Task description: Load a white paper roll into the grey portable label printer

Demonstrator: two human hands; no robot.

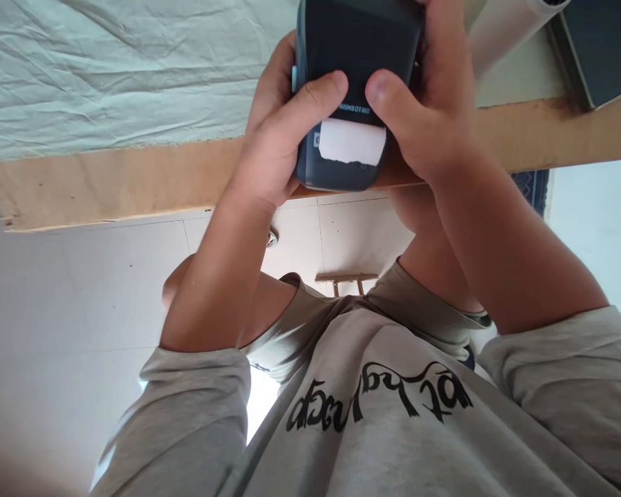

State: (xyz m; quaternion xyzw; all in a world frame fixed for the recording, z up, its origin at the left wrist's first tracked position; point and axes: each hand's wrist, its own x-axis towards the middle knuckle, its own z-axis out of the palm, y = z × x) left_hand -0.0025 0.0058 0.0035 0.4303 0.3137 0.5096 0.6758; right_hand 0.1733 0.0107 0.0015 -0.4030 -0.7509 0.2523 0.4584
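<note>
At the counter (119, 185), both hands (282, 131) clamp the printer (362, 48), seemingly steadying it; taking its paper (352, 143) would need one free.

- The table (119, 183) has a wooden near edge (528, 134).
- Wrinkled pale cloth (124, 65) covers its left.
- A whitish cylinder (507, 31) lies right.
- Farther right lies a dark flat object (608, 48).
</note>
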